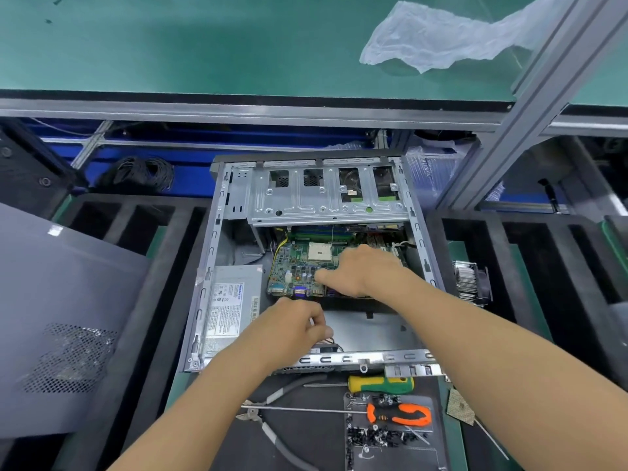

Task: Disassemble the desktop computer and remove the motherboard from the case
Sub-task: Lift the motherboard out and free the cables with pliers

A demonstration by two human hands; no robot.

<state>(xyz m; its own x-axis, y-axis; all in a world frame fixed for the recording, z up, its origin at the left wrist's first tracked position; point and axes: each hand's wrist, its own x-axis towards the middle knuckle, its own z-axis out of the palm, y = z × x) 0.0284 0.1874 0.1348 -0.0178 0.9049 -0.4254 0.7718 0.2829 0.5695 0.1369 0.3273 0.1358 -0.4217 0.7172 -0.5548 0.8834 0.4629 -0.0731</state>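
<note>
Head view, looking down at a workbench. An open metal case (307,263) lies flat in the middle of the bench, its open side up. Inside, the green motherboard (299,270) sits toward the case's far middle, partly under a silver drive cage (326,195) at the far end. A grey power supply (231,307) fills the near left corner of the case.

The right hand (353,271) reaches in from the near right and rests on the motherboard's right part, thumb stretched left along the board; the other fingers are hidden, so whether they grip it cannot be told. The left hand (295,329) is at the board's near edge, just below its port connectors, fingers curled; what it holds, if anything, cannot be told.

On the bench at the case's near edge lie a yellow-green screwdriver (380,384), orange pliers (401,414), grey cutters (272,413) and a tray (421,453) with loose black screws (377,436). A grey side panel (57,321) lies at the left edge.
</note>
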